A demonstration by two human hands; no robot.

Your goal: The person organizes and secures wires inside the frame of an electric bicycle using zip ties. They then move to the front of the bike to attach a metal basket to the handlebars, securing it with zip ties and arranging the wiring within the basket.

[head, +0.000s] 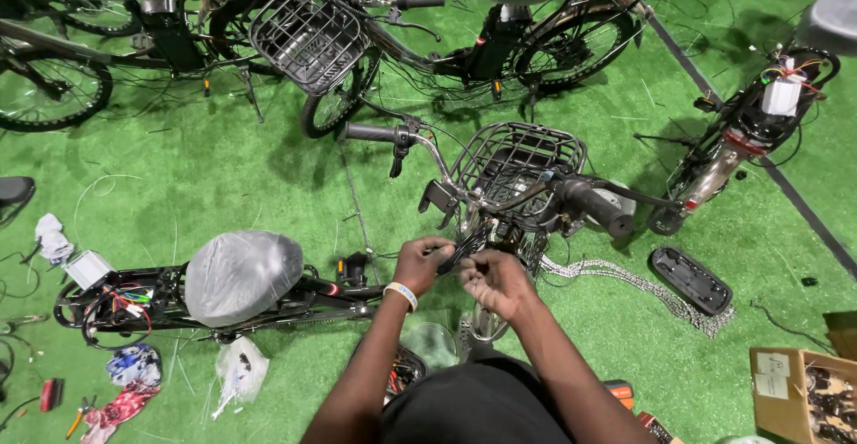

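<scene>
Two hands, left hand (421, 264) and right hand (496, 281), gripping black cables (466, 246) below empty wire basket (516, 164); cardboard box (797, 393) of dark parts at four o'clock.

Green artificial turf floor (223, 185) strewn with wire scraps; parked bicycles (500, 33) behind, cardboard box (794, 390) at lower right.

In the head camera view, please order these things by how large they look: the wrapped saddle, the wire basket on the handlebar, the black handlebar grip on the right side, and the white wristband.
1. wire basket and wrapped saddle: alike in size, so I do not rank them.
2. black handlebar grip.
3. white wristband on the left hand, clearly smallest.
</scene>
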